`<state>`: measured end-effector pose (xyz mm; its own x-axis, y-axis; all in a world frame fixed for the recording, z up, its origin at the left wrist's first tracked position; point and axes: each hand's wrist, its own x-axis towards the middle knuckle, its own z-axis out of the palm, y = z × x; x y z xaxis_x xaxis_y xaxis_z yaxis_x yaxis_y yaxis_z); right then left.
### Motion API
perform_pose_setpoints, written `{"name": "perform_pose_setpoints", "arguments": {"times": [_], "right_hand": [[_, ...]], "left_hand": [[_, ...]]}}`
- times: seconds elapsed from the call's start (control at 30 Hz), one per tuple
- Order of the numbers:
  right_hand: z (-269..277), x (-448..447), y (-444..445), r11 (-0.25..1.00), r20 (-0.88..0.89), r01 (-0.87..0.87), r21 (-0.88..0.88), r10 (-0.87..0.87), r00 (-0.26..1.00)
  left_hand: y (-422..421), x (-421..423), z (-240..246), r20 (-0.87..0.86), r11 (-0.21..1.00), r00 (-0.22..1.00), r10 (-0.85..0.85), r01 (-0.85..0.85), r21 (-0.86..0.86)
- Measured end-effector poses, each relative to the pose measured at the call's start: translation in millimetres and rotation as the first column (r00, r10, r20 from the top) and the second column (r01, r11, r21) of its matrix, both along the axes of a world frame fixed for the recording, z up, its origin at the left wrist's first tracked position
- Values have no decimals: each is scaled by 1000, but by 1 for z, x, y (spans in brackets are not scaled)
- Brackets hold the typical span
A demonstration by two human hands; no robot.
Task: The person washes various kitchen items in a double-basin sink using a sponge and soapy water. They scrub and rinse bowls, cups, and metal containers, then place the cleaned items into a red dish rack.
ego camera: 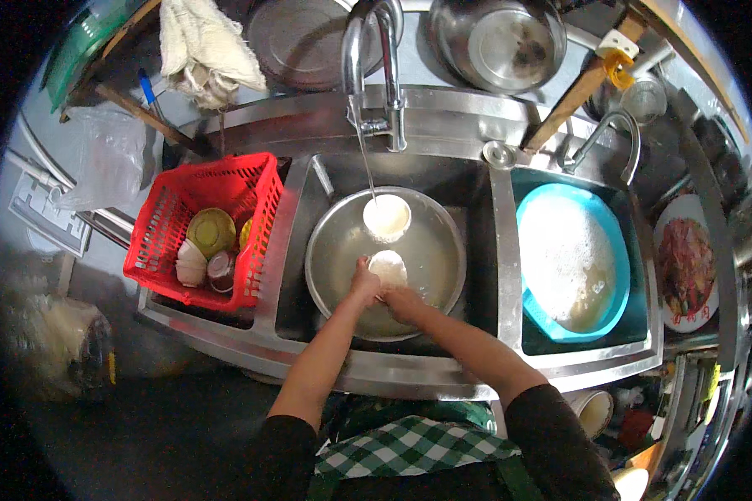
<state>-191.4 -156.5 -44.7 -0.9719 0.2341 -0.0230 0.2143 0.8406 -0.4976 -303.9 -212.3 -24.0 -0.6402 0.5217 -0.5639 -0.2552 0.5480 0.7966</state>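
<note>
Over a wide metal basin (318, 294) in the middle sink, both hands hold a small white bowl (389, 265). My left hand (366, 279) grips its left side, and my right hand (403, 304) is at its near right edge. Some fingers are hidden by the bowl and by the hands themselves. Just beyond it, a second white bowl (386, 218) sits in the basin, which contains cloudy water. A thin stream runs from the chrome faucet (354, 75) down to the second bowl.
Left, a red plastic basket (145, 266) contains several small bowls. A blue tub (620, 275) of foamy water fills much of the right sink, below another faucet (633, 144). Metal pans (442, 37) stand behind. A wooden post (561, 113) rises between the faucets.
</note>
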Motion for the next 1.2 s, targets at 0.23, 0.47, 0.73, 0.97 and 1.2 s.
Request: {"name": "perform_pose_setpoints", "arguments": {"times": [0.23, 0.47, 0.73, 0.97, 1.2], "right_hand": [[-6, 3, -8, 976, 23, -40, -213, 46, 999], [-9, -4, -10, 966, -134, 32, -256, -68, 989], [-4, -1, -6, 969, -160, -75, -235, 38, 986], [-4, 4, -6, 858, -119, 68, -509, -148, 982], [-33, 0, -4, 912, -36, 150, -383, -177, 984]], "left_hand": [[-1, -3, -23, -203, 994, 976, -75, 57, -95], [-2, 1, -13, -189, 995, 979, -74, 84, 47], [-1, -6, -26, -351, 982, 918, -181, 154, -105], [3, -2, -54, -230, 995, 969, -94, 84, -54], [10, -8, -85, -116, 983, 979, -167, 157, -93]]}}
